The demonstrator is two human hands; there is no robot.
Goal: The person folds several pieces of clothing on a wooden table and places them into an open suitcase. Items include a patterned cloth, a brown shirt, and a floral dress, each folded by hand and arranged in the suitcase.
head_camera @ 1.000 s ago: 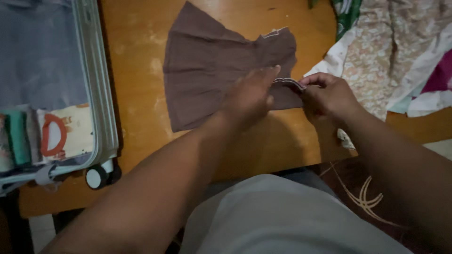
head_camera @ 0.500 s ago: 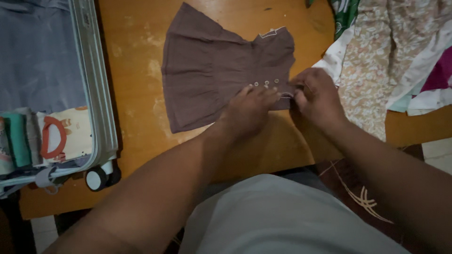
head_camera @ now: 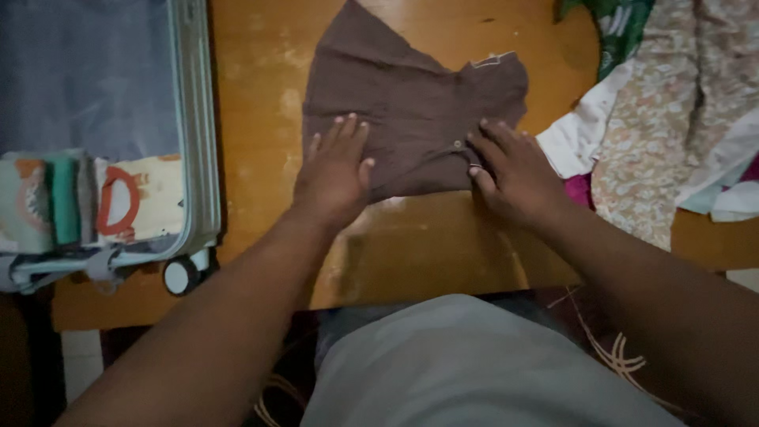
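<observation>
The left hand [head_camera: 336,170] lay flat, palm down and fingers spread wide, at the centre of the frame. It pressed on the lower left part of a small brown garment [head_camera: 403,107] and gripped nothing. The right hand [head_camera: 510,170] lay just right of centre, also flat and open, with its fingers resting on the garment's lower right edge beside a row of small buttons [head_camera: 457,145]. Neither hand closed on the cloth; both only bore down on it.

The brown garment was spread flat on the wooden counter [head_camera: 253,119] in the upper middle of the frame. Its upper left corner ran up to a point at the top edge, and a short sleeve with a pale hem [head_camera: 494,60] showed at its upper right. The lower edge of the garment lay between the two hands.

To the left, an open suitcase [head_camera: 194,142] with a pale rim filled the upper left of the frame, resting partly on the counter. Its grey lining [head_camera: 87,75] was visible, and folded patterned clothes [head_camera: 95,202] in teal, orange and cream lay in its lower part. One suitcase wheel [head_camera: 180,277] showed at the lower left.

To the right, a heap of loose clothes [head_camera: 664,119] covered the upper right of the frame: floral beige fabric, a green piece [head_camera: 624,24] at the top, white cloth and a touch of magenta. The heap lay just beside the right hand, apart from the brown garment.

The person's grey shirt [head_camera: 474,364] filled the bottom centre.
</observation>
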